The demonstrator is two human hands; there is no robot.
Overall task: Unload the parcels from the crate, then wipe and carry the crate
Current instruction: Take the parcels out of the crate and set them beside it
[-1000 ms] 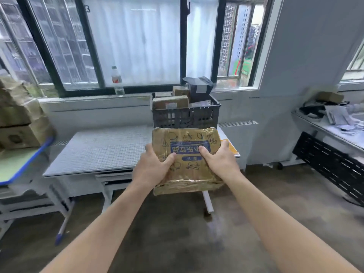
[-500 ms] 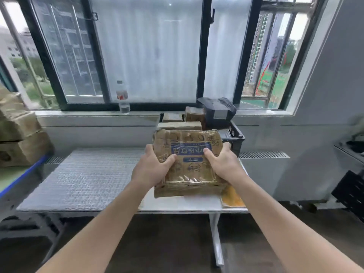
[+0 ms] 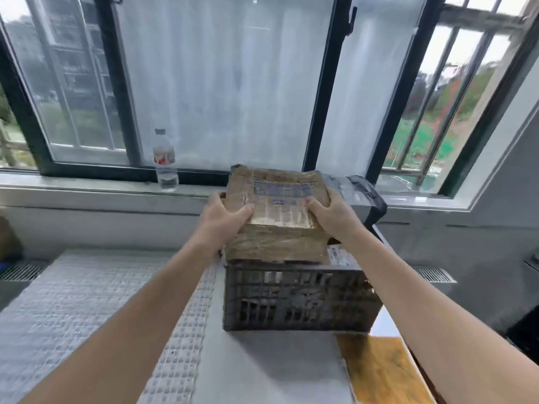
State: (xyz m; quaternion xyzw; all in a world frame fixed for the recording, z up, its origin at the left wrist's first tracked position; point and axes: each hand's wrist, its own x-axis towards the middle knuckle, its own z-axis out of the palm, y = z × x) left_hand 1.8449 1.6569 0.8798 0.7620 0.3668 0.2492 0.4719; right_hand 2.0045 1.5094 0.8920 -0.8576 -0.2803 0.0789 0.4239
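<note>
Brown taped cardboard fills the middle of my view: the parcel (image 3: pixel 277 228) is held at both sides, my left hand (image 3: pixel 224 220) and right hand (image 3: pixel 335 217) each with fingers (image 3: pixel 243 212) curled round an edge and a thumb pressed on the top face. A second ago I had it out in the open, well short of the bench (image 3: pixel 262 360). Half a second ago it had reached the bench edge. Now it sits right over the open top of the dark slatted crate (image 3: pixel 297 301), its underside at or just above the rim below my fingers; I can't tell whether it touches. I judge the crate still loaded: a black wrapped parcel (image 3: pixel 367 199) shows just past my right fingers, so unloading is unfinished and wiping is some way off. The blue band (image 3: pixel 280 189) between my thumbs carries printed characters, smeared and unreadable. A white label (image 3: pixel 339 258) below my right wrist shows dark print, too blurred to read. The water bottle (image 3: pixel 165 164) on the sill (image 3: pixel 87 185), beyond my left fingers, has a red label I can't read.
</note>
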